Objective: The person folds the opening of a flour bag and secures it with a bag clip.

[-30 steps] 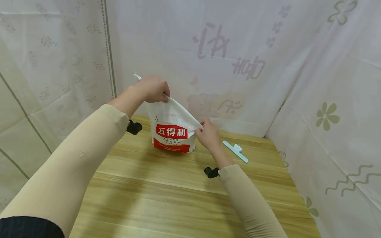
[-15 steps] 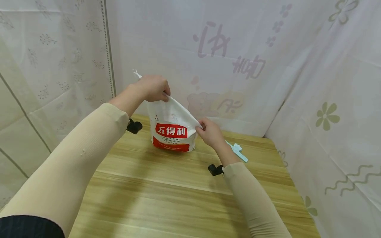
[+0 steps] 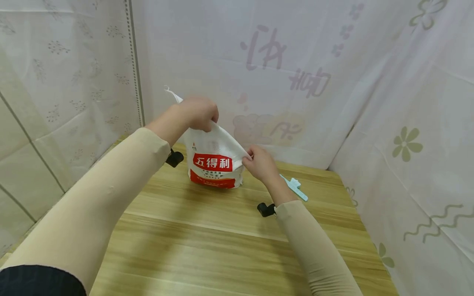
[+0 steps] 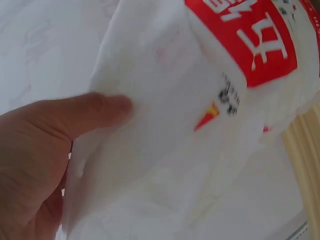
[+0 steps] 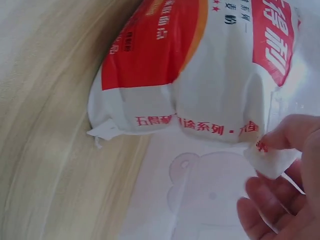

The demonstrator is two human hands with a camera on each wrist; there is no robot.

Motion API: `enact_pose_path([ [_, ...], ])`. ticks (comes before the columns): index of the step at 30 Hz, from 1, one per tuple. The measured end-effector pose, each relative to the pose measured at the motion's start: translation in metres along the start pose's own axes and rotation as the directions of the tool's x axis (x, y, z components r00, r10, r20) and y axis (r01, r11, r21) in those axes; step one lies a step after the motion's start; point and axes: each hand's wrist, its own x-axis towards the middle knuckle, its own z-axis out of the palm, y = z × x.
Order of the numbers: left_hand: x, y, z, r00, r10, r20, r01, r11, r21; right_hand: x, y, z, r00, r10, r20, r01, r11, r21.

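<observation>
A white flour bag (image 3: 214, 176) with red printed panels stands on the wooden table, its top slanting down to the right. My left hand (image 3: 198, 114) grips the upper edge of the bag, higher than the right one. In the left wrist view the thumb of that hand (image 4: 55, 135) lies flat over the white cloth-like side. My right hand (image 3: 262, 164) pinches the right top corner. The right wrist view shows this hand (image 5: 285, 185) with the corner between thumb and fingers and the bag's rounded bottom on the table. A thread hangs off the bag's upper left tip.
A light blue sealing clip (image 3: 295, 187) lies on the table (image 3: 229, 246) to the right of the bag, partly behind my right wrist. Printed white curtains (image 3: 207, 49) hang behind the table and along both sides.
My left hand has shifted slightly right along the bag's upper edge. My right hand has moved a little right since the first frame and keeps its pinch on the corner.
</observation>
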Motion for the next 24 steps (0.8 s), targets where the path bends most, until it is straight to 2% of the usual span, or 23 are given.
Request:
enact_pose_path([
  [4,0.005,0.006,0.005,1.000,0.011,0.000,-0.011,1.000,0.022,0.005,-0.005,-0.001,1.000,-0.011,0.010,0.010,0.999,0.045],
  [12,0.011,0.008,0.013,1.000,0.006,0.005,-0.006,1.000,0.018,0.011,-0.010,0.003,0.999,-0.024,0.028,0.023,1.000,0.006],
  [20,0.014,0.010,0.020,0.999,0.030,-0.035,-0.027,0.996,0.090,0.009,-0.017,0.005,0.999,-0.031,0.014,0.031,0.999,-0.025],
  [24,0.012,0.009,0.016,0.999,0.022,-0.028,-0.020,0.996,0.083,0.009,-0.019,0.005,0.999,-0.028,0.020,0.028,0.999,-0.025],
])
